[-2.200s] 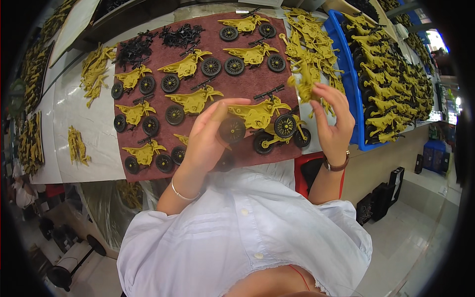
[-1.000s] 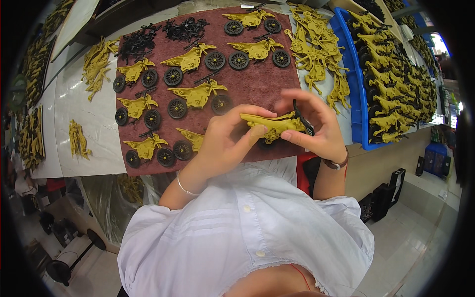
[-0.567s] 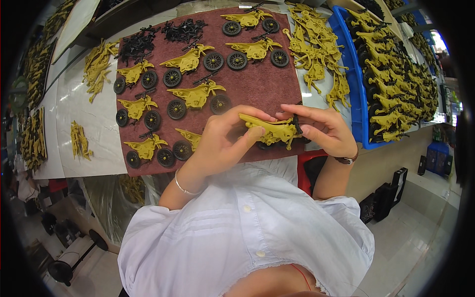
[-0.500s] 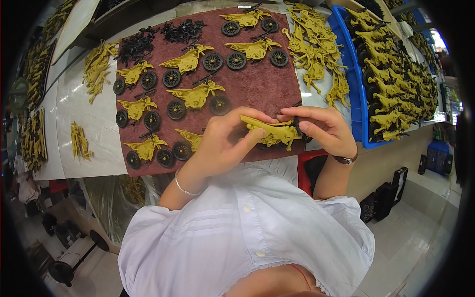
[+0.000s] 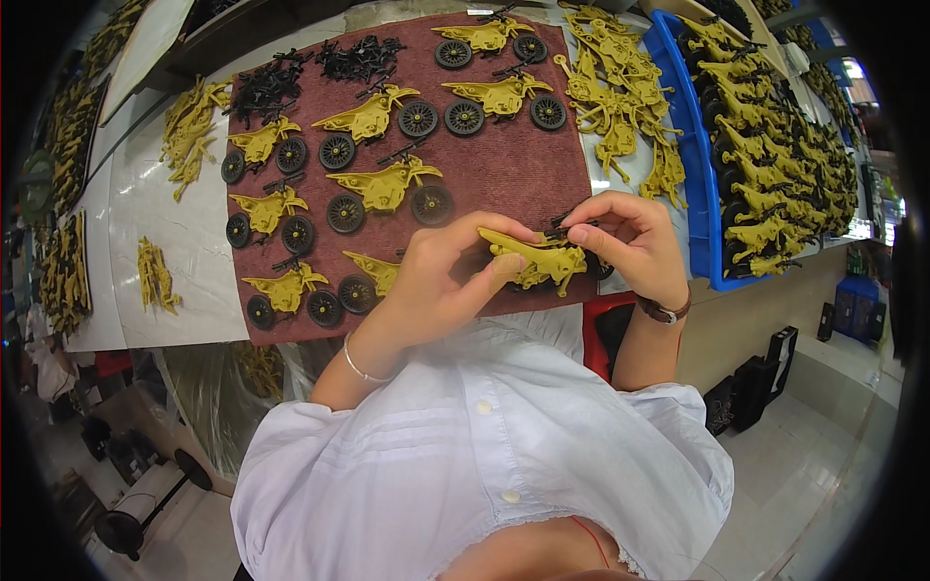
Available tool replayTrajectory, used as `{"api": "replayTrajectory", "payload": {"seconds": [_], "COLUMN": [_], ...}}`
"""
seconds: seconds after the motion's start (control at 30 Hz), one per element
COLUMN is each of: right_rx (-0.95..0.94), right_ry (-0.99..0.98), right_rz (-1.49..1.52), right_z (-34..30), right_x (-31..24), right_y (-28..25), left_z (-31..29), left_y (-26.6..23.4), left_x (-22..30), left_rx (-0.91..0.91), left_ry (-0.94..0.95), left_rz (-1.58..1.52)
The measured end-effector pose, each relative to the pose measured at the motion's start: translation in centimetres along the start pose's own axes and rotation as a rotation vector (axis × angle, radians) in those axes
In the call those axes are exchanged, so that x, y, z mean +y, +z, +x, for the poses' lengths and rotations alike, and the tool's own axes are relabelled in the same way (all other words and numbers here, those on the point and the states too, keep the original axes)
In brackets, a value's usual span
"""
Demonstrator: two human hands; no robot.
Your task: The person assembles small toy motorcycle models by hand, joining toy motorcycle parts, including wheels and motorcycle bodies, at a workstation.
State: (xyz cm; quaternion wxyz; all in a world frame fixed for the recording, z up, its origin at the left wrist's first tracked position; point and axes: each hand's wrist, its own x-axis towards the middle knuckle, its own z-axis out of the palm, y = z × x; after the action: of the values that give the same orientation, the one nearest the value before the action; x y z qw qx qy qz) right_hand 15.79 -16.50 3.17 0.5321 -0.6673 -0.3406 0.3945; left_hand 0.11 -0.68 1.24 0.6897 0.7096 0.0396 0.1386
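My left hand [image 5: 444,276] is closed round the rear of a yellow toy motorcycle body [image 5: 547,267], thumb on its near side and fingers along the top. At the front end of that body, my right hand [image 5: 635,244] pinches a black handlebar [image 5: 559,223] between thumb and forefinger. The handlebar meets the top of the body; whether it is seated there is hidden by the fingers. A dark wheel [image 5: 599,268] shows partly below the right hand. Just past my left hand lies another toy motorcycle [image 5: 383,187] with black wheels.
A maroon cloth [image 5: 504,165] carries rows of toy motorcycles and piles of black handlebars [image 5: 360,60]. Loose yellow parts [image 5: 620,87] lie right of it, more yellow parts [image 5: 194,131] on the left. A blue tray [image 5: 690,145] at the right is packed with yellow-and-black motorcycles.
My right hand has shifted slightly up and left, its fingers curling in more. The black handlebar has gone from upright at the body's front to slanting over its top. My left hand keeps its grip.
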Motion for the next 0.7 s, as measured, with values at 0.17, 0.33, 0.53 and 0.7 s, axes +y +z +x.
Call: {"api": "replayTrajectory", "payload": {"seconds": [0.17,0.33,0.53,0.7], "right_rx": [-0.018,-0.034,0.025,0.011], "right_ry": [-0.045,-0.113,-0.138,-0.184], "right_rz": [0.086,0.128,0.055,0.205], "right_z": [0.1,0.4,0.3,0.2], "right_x": [0.4,1.1,1.1,1.2], "right_y": [0.0,-0.2,0.2,0.4], "left_z": [-0.1,0.0,0.1,0.2], "left_y": [-0.1,-0.2,-0.2,-0.2], "left_x": [0.1,-0.3,-0.3,0.0], "left_rx": [0.002,0.002,0.041,0.051], "left_ry": [-0.051,-0.126,-0.164,-0.182], "left_rz": [-0.123,-0.379,-0.429,-0.417]}}
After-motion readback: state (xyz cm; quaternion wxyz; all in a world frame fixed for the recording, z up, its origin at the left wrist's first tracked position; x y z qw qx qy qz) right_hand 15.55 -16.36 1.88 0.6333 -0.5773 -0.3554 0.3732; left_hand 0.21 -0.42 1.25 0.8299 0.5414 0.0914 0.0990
